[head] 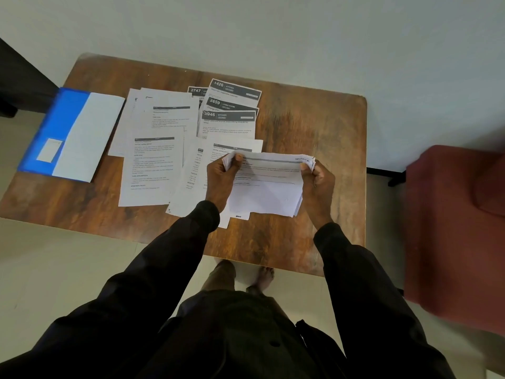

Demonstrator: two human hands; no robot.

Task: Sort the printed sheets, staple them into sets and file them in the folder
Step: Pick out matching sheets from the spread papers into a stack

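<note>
Both hands are holding the stack [269, 187] just above the near part of the table [314, 127]. The left hand [220, 177] is pinching its upper left corner, and the right hand [318, 183] is gripping the upper right corner. The stack is looking light, thin and floppy, and its corners are curling under the fingers. I am judging that a grip on two opposite edges is the safest, because loose sheets can slide out. A grey bar is crossing the top sheet; the word at its end is perhaps "SECTION".

On the middle of the table, loose sheets [151, 165] are lying overlapped, one showing "INITIAL SCENE SETUP". At the left end of the table the blue folder [52, 127] is lying flat, and its pale label is too small to read. On the far part of the table, numbered sheets [232, 105] are showing "1426 KITCHEN", "2659 LIVING ROOM" and "2747".
</note>
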